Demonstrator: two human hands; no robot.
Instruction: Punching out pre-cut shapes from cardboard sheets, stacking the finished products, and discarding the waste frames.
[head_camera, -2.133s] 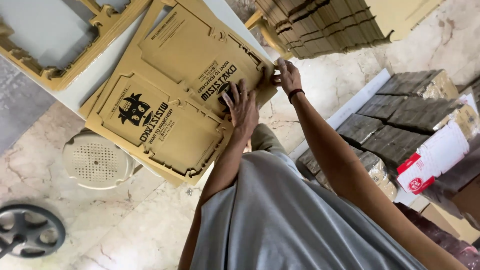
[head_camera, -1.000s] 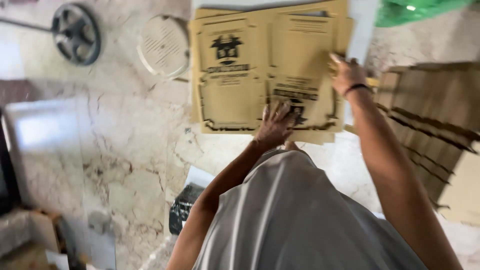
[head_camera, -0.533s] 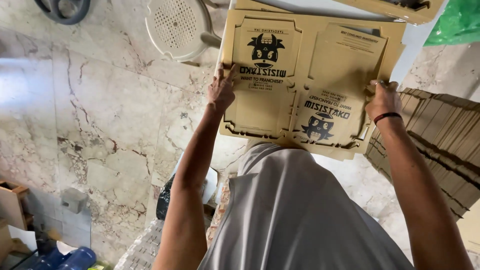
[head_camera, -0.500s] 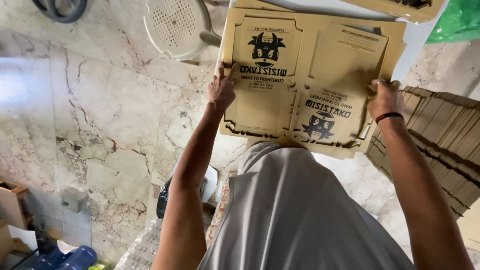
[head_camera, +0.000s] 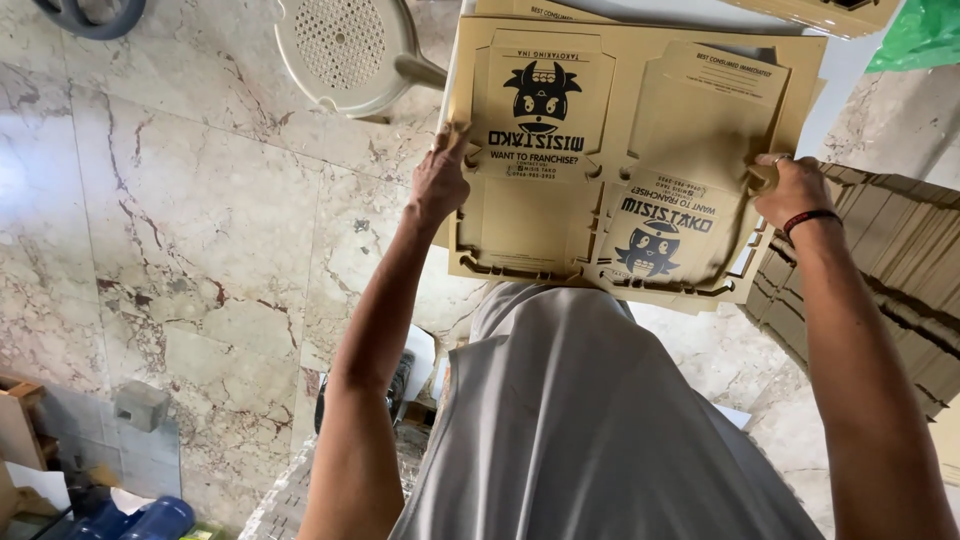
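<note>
From where I sit the feed is bright and evenly lit, soft daylight with no hard shadows. At nine o'clock the marble floor (head_camera: 180, 250) carries a pale washed-out sheen, so light seems to come from that side. The flat cardboard sheet (head_camera: 620, 150) at twelve o'clock is sharp enough that its print is crisp, with slight smear near the right hand (head_camera: 795, 190) at two o'clock. The left hand (head_camera: 440, 185) casts only a faint shadow on it. Straight lines bow toward the corners, wide-lens distortion. The grey shirt (head_camera: 590, 430) at six o'clock is soft, too close for focus.
</note>
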